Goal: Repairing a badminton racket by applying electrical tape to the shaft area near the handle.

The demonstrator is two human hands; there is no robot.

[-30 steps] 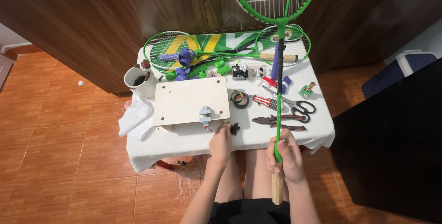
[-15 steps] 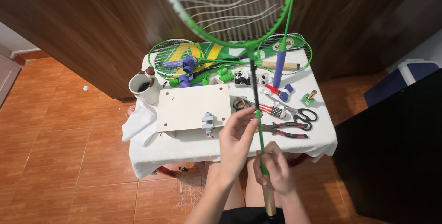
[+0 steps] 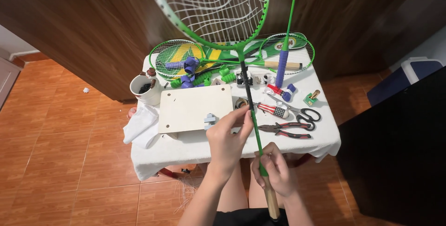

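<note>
I hold a green badminton racket (image 3: 218,26) upright over a small table (image 3: 186,149); its strings look loose and wavy. My right hand (image 3: 275,171) grips the racket low on the shaft, just above the bare wooden handle (image 3: 272,202). My left hand (image 3: 227,137) pinches the green shaft (image 3: 254,126) higher up with thumb and fingers. Below the hands lies a pale wooden board (image 3: 195,107) with a small grey clamp (image 3: 210,120) at its near edge.
On the white cloth lie other green rackets (image 3: 179,58), a racket with a purple grip (image 3: 282,68), rolls of purple and green grip tape (image 3: 190,65), a white cup (image 3: 144,91), red pliers (image 3: 283,130), scissors (image 3: 309,113), tape. A black cabinet (image 3: 399,147) stands right; wooden wall behind.
The racket has swung left and closer to the camera. My left hand rose from the table's near edge to pinch the shaft. My right hand kept its grip near the handle.
</note>
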